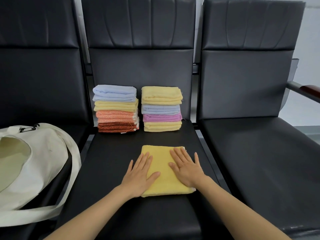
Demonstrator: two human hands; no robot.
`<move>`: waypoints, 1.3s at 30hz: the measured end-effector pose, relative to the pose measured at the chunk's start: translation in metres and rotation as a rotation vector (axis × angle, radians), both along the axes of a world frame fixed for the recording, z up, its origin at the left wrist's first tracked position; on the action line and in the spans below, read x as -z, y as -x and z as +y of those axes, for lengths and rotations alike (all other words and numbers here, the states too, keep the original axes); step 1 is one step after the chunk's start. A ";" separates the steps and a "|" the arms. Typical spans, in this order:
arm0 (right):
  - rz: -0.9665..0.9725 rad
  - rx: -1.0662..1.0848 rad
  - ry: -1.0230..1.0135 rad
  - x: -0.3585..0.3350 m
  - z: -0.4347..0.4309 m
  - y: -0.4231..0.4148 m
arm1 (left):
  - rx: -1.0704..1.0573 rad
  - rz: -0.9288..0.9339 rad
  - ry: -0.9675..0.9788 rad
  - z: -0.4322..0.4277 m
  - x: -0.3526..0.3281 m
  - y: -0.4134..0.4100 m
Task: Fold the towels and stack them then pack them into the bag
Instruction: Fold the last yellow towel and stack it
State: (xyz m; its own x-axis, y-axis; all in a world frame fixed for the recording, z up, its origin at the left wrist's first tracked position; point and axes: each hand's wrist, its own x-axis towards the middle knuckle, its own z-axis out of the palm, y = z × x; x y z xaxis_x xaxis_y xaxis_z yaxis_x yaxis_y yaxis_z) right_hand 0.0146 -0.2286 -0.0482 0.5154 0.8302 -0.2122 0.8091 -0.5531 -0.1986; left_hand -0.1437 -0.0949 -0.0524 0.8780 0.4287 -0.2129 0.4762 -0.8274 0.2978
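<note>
so, at your far left the cream canvas tote bag [34, 161] lies open-mouthed on the neighbouring seat. the left stack of folded towels [116, 108] stands at the back of the black padded middle seat [112, 161]. your left hand [140, 175] lies flat, fingers straight and spread, over the near left edge of the folded yellow terry towel [164, 186], which sits in front of the right stack of folded towels [161, 109]. your right hand [187, 170] presses likewise, gripping nothing. smooth outward from the centre, square the edges, then fold to match the stacks.
</note>
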 end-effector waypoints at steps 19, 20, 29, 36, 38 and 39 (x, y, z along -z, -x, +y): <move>0.305 0.467 0.026 -0.026 0.011 -0.006 | -0.600 -0.189 0.723 0.015 -0.018 -0.012; 0.317 0.450 -0.003 -0.026 0.011 -0.005 | -0.592 -0.250 0.797 0.014 -0.021 -0.011; 0.957 0.528 -0.741 -0.056 0.004 -0.011 | -0.566 -0.617 1.099 0.027 -0.056 -0.003; 1.189 0.291 -0.716 -0.074 -0.005 -0.013 | -0.370 -0.559 1.314 0.035 -0.071 0.006; 1.208 0.182 -0.630 -0.076 -0.010 -0.017 | -0.322 -0.556 1.281 0.037 -0.071 0.008; 1.182 0.134 -0.574 -0.076 -0.012 -0.018 | -0.306 -0.560 1.241 0.036 -0.071 0.009</move>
